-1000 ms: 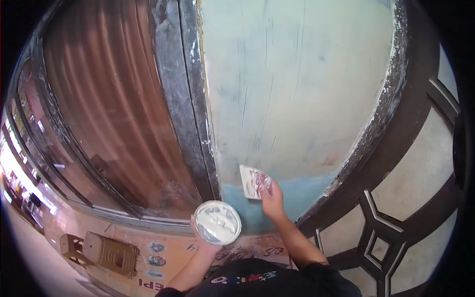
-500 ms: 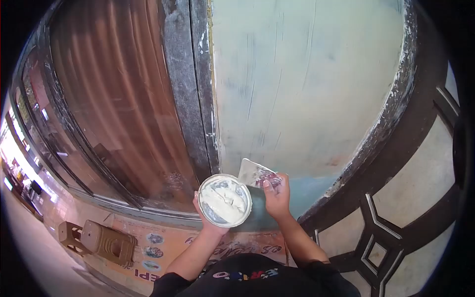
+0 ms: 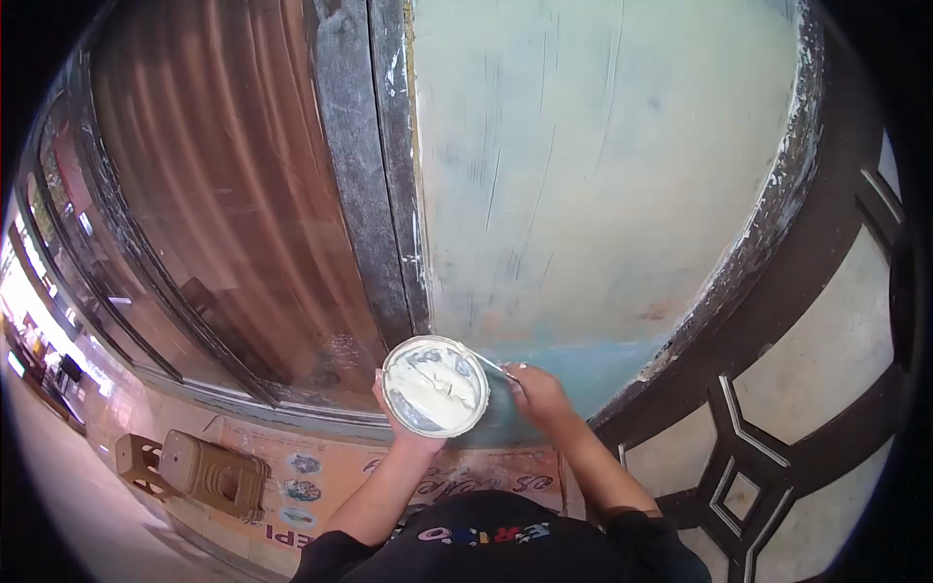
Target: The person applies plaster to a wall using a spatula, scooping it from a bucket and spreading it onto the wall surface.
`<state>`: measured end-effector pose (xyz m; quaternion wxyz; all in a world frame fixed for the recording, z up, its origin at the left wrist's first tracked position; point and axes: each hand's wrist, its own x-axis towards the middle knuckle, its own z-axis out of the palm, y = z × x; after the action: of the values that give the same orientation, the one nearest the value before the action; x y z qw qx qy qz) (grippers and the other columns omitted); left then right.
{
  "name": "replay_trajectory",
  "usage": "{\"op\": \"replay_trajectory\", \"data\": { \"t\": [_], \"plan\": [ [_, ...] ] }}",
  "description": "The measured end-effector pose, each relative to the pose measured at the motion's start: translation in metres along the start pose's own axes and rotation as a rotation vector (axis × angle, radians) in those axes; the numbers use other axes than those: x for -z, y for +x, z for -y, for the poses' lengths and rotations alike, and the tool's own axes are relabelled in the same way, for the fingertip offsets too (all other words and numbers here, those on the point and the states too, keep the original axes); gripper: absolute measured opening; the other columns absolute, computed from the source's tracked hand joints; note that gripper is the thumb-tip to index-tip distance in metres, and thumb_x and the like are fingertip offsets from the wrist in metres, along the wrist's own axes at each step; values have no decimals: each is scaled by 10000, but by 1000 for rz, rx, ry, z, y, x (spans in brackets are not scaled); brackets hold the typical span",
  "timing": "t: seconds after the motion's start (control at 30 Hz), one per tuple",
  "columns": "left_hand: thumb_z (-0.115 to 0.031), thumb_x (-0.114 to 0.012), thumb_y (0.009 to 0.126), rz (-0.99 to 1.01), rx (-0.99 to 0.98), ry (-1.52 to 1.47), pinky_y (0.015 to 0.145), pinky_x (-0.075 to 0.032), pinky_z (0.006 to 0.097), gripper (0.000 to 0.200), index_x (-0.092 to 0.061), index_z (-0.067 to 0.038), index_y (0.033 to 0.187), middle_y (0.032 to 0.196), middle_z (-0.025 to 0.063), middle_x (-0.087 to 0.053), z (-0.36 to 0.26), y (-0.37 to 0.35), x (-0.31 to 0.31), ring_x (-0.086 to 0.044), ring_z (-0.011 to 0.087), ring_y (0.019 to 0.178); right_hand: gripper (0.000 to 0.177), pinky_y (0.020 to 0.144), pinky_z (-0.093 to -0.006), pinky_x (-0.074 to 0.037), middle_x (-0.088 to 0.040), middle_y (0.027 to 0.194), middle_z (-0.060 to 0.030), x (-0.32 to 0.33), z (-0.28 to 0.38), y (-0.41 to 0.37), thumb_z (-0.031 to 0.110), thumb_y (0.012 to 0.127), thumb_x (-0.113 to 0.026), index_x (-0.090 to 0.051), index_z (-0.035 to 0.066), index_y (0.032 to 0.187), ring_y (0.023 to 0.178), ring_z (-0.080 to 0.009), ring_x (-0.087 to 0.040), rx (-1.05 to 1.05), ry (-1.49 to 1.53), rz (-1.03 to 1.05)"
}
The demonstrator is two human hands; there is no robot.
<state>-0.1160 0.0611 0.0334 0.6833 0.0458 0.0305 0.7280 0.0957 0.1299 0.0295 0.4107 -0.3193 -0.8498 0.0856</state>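
Observation:
My left hand point(image 3: 416, 442) holds up a round tub point(image 3: 483, 401) from below and its left side, fingers wrapped against the wall of it. Inside is thick white putty point(image 3: 442, 396), smeared unevenly, with grey bottom showing through in patches. In my right hand point(image 3: 542, 396) is a flat putty scraper point(image 3: 494, 364), gripped between thumb and fingers. The scraper is seen nearly edge-on, its blade end right at the tub's upper right rim. Behind both hands stands a pale, patchily coated wall panel point(image 3: 593, 214) with thin vertical streaks.
A dark, worn wooden post point(image 3: 364, 165) borders the panel on the left, beside a window with a brown curtain point(image 3: 224, 185). Dark framed panelling point(image 3: 816, 379) curves along the right. Brown plastic stools point(image 3: 209, 471) stand lower left, by a printed orange banner point(image 3: 340, 476) on the floor.
The scraper has turned from showing its flat, smeared face to nearly edge-on, and my right hand has rolled and dropped slightly. The tub has shifted a little left and up.

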Motion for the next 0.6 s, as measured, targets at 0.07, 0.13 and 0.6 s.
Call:
{"op": "replay_trajectory", "data": {
  "t": [0.07,0.13,0.6],
  "plan": [
    [-667,-408,872,23,20,-43,1038,-407,514,725,-512,-128,1345,1364,118,-528,-5,-2,2,-509,345,1224,221,771,-414,-536,-669,967,-195,14,-8,-1,62,872,-587,-595,20,1089,872,-375,-651,78,-18,75],
    [-699,-398,853,5,7,-2,1042,-404,518,785,-467,-121,1380,1376,132,-510,-7,-5,-1,-501,349,1235,239,783,-389,-531,-670,979,-193,28,-7,5,77,876,-593,-584,18,1107,886,-365,-657,-150,8,15],
    [-675,-325,901,52,35,70,1087,-353,487,735,-482,-137,1376,1404,89,-499,4,1,-3,-483,317,1267,413,820,-454,-500,-635,996,-246,14,76,80,103,864,-582,-446,52,1251,891,-427,-634,-304,192,106]
  ]
}}
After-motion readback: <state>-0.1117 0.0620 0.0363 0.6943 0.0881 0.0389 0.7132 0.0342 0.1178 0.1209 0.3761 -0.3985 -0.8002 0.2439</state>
